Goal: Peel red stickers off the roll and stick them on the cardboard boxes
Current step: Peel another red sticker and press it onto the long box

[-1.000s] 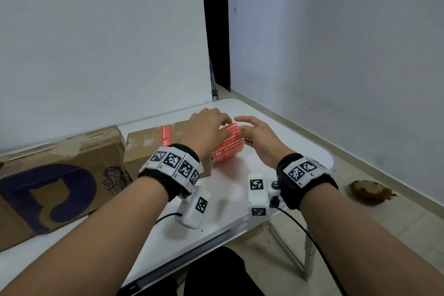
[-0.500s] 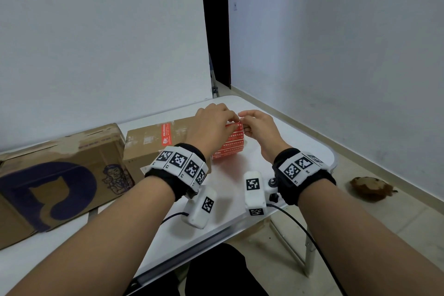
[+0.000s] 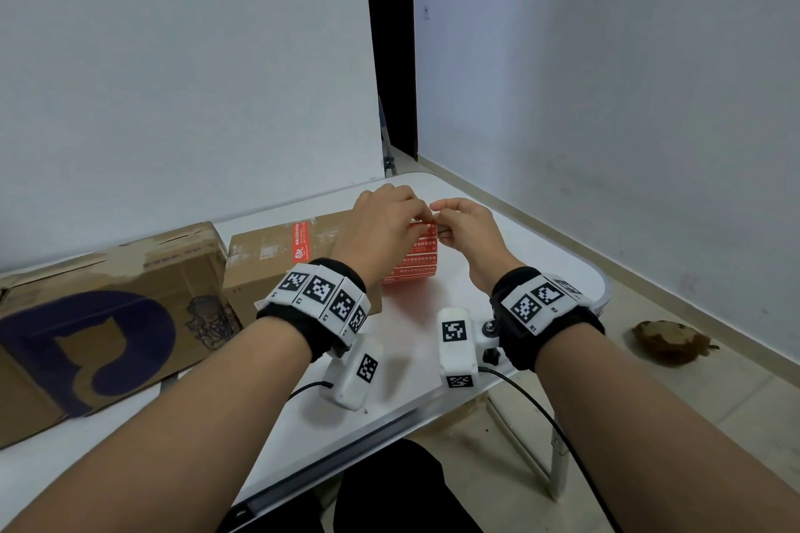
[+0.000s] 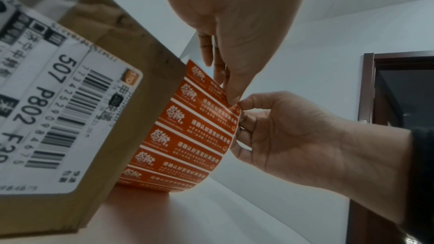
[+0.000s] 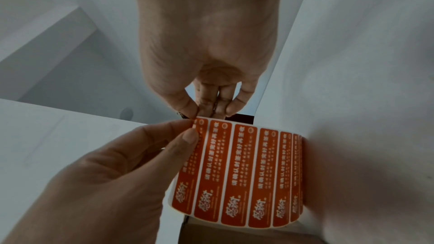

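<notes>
The roll of red stickers [image 3: 411, 266] stands on the white table [image 3: 433, 368], right of the small cardboard box [image 3: 268, 260], which carries one red sticker [image 3: 301, 242]. My left hand [image 3: 422, 214] reaches over the roll and pinches the loose end of the strip [image 5: 191, 129]. My right hand [image 3: 438, 225] meets it from the right, fingertips pinching the top corner of the outermost sticker [image 4: 234, 114]. In the right wrist view, my right hand [image 5: 209, 112] comes down onto the roll [image 5: 239, 170]. A larger box [image 3: 108, 316] lies to the left.
The small box's near side bears a white shipping label [image 4: 54, 118]. The table's rounded right edge [image 3: 601, 286] is close to my right wrist. A brown lump [image 3: 671, 342] lies on the floor to the right. A dark doorway [image 3: 389, 56] stands behind.
My right hand has moved left to the roll and its fingers have closed on the sticker's corner. Both hands sit slightly higher on the roll than before.
</notes>
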